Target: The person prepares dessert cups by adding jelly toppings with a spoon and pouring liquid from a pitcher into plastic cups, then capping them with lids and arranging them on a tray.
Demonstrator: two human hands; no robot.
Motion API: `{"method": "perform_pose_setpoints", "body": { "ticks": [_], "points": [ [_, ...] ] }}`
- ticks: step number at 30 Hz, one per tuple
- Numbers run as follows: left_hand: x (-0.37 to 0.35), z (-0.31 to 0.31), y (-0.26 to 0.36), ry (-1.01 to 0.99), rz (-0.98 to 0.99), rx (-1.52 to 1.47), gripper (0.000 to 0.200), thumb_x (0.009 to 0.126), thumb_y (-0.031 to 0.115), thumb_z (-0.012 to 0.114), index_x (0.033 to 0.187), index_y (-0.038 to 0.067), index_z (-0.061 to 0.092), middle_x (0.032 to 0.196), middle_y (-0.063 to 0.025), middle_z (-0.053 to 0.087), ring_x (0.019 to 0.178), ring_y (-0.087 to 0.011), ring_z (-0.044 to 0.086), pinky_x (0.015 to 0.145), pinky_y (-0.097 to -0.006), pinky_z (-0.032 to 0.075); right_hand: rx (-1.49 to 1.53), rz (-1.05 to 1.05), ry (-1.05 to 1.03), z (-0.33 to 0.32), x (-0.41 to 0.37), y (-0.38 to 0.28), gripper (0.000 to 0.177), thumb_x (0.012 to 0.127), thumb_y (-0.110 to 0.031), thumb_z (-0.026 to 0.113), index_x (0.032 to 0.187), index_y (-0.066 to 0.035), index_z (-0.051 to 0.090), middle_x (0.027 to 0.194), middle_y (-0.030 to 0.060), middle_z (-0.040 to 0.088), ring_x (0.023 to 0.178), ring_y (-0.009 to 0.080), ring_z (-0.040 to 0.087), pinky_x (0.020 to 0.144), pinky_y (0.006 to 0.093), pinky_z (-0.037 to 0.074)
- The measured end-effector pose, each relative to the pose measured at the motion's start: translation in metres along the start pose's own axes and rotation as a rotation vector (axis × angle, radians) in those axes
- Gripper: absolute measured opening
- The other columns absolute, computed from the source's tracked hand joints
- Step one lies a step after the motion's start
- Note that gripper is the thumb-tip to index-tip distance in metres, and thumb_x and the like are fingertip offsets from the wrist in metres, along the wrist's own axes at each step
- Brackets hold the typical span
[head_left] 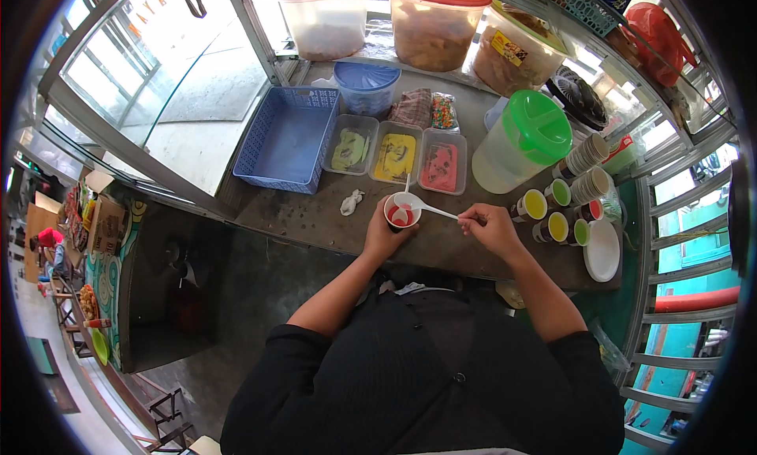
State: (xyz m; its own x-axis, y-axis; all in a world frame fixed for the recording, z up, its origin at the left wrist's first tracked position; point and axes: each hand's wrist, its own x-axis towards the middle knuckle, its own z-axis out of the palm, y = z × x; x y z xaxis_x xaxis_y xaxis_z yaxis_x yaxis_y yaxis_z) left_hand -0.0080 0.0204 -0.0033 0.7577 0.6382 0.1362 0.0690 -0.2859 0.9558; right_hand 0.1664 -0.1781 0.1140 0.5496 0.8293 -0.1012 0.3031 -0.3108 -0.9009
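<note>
My left hand (380, 236) is wrapped round a small paper cup (392, 217) with red stuff inside, close to the counter's front edge. In my right hand (490, 228), the fingertips pinch the handle of a white plastic spoon (440, 212), whose bowl lies over the cup's mouth. A thin white stick (408, 182) rises at the cup's far side. Just beyond are three clear tubs side by side: one with green contents (349, 151), one with yellow contents (394, 157) and one with red contents (439, 165). Left of the cup lies a crumpled white tissue (352, 203).
Filled cups (535, 206) of yellow, green and red stand at right, by stacked paper cups (589, 185), a white plate (602, 251) and a green-lidded pitcher (516, 151). A blue basket (288, 171) and blue-lidded tub (367, 100) sit left. Large lidded containers (432, 39) line the back.
</note>
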Motion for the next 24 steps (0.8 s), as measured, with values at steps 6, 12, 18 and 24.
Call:
{"method": "perform_pose_setpoints", "body": {
  "ticks": [6, 12, 18, 24],
  "points": [
    [-0.002, -0.001, 0.003, 0.016, 0.009, 0.028, 0.085, 0.069, 0.023, 0.092, 0.138, 0.004, 0.046, 0.129, -0.0165, 0.062, 0.121, -0.0313, 0.062, 0.102, -0.0397, 0.049, -0.182, -0.136, 0.048, 0.004, -0.006, -0.008, 0.012, 0.089, -0.008, 0.073, 0.097, 0.001, 0.073, 0.079, 0.0099, 0.072, 0.068, 0.0165, 0.068, 0.065, 0.0296, 0.052],
    [-0.001, 0.0, 0.0, 0.021, 0.02, 0.012, 0.085, 0.069, 0.023, 0.092, 0.137, 0.004, 0.047, 0.128, -0.0162, 0.062, 0.121, -0.0315, 0.062, 0.102, -0.0397, 0.05, -0.545, -0.561, 0.077, 0.002, -0.013, -0.015, 0.012, 0.088, -0.008, 0.071, 0.099, -0.006, 0.075, 0.086, 0.0125, 0.072, 0.075, 0.0315, 0.069, 0.069, 0.0398, 0.054],
    [-0.002, 0.001, -0.001, 0.031, 0.061, 0.04, 0.088, 0.069, 0.024, 0.093, 0.138, 0.004, 0.044, 0.125, -0.0164, 0.064, 0.118, -0.0304, 0.064, 0.1, -0.039, 0.051, -0.384, -0.49, 0.302, -0.008, -0.009, -0.006, 0.011, 0.089, -0.001, 0.068, 0.098, -0.003, 0.073, 0.087, 0.0109, 0.073, 0.075, 0.0245, 0.071, 0.07, 0.0348, 0.056],
    [-0.004, 0.002, -0.001, 0.027, 0.04, -0.01, 0.081, 0.065, 0.009, 0.09, 0.135, 0.005, 0.049, 0.123, -0.0142, 0.065, 0.118, -0.0281, 0.064, 0.101, -0.0372, 0.05, 0.102, -0.045, 0.45, -0.007, 0.02, 0.048, 0.008, 0.094, -0.005, 0.069, 0.097, 0.003, 0.071, 0.083, 0.0055, 0.072, 0.077, 0.0098, 0.07, 0.069, 0.0236, 0.055]
  ]
}}
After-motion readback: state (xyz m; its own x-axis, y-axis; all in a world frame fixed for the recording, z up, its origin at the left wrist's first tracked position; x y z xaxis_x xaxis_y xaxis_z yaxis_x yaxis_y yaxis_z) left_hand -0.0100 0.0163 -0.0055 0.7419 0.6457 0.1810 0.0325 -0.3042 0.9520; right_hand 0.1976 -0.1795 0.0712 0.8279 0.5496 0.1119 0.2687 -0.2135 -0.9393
